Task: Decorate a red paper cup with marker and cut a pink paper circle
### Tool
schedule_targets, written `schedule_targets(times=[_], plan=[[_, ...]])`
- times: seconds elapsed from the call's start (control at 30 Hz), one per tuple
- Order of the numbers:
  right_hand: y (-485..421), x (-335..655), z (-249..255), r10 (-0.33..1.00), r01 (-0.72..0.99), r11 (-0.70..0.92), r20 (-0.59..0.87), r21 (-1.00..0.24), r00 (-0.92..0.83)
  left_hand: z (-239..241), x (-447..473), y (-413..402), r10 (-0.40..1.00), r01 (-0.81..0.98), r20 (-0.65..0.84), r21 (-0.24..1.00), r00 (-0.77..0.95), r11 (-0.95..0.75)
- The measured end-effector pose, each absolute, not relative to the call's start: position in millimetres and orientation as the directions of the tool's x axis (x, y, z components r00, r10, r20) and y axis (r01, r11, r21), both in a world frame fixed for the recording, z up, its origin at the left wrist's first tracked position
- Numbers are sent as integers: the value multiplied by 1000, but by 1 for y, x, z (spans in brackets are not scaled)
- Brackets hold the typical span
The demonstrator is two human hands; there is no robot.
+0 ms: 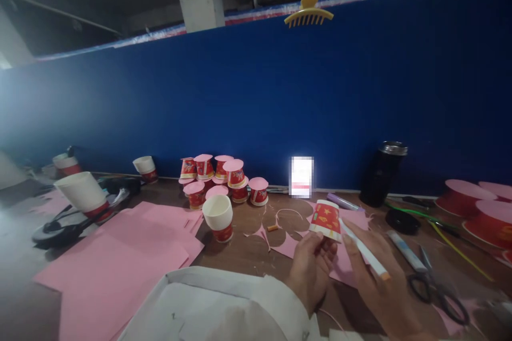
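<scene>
My left hand (310, 266) is closed around a small red paper cup (327, 219), held upside down just above the wooden table (248, 248). My right hand (374, 272) grips a white pen-like stick (366, 252) with an orange end; its tip touches the cup's rim. Pink paper offcuts (288, 245) lie under and beside both hands.
Large pink sheets (132, 256) cover the table's left. An upright white-and-red cup (218, 217) stands mid-table, with a cluster of pink-capped cups (224, 178) behind it. Scissors (438, 287), a glue stick (406, 250), a black flask (384, 173) and red lids (480, 208) sit right. A blue wall (256, 106) closes the back.
</scene>
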State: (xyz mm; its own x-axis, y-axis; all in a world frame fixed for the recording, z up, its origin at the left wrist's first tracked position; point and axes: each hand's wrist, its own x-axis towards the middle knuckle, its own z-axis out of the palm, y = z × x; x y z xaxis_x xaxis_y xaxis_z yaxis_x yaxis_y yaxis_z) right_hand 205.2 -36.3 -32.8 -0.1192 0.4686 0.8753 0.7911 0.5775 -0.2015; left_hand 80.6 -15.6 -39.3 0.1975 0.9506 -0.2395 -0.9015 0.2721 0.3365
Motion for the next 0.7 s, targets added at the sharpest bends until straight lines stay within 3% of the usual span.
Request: schedule_targets(times=[0.1, 0.53, 0.7], plan=[[-37, 212, -32, 436, 845, 529, 880, -80, -189, -40, 80, -15, 955, -898, -224, 349, 196, 266], [-34, 203, -39, 554, 804, 449, 827, -391, 93, -40, 83, -15, 971, -898, -150, 375, 187, 230], [-34, 202, -37, 542, 805, 468, 838, -365, 65, -42, 84, -15, 975, -893, -118, 393, 190, 221]])
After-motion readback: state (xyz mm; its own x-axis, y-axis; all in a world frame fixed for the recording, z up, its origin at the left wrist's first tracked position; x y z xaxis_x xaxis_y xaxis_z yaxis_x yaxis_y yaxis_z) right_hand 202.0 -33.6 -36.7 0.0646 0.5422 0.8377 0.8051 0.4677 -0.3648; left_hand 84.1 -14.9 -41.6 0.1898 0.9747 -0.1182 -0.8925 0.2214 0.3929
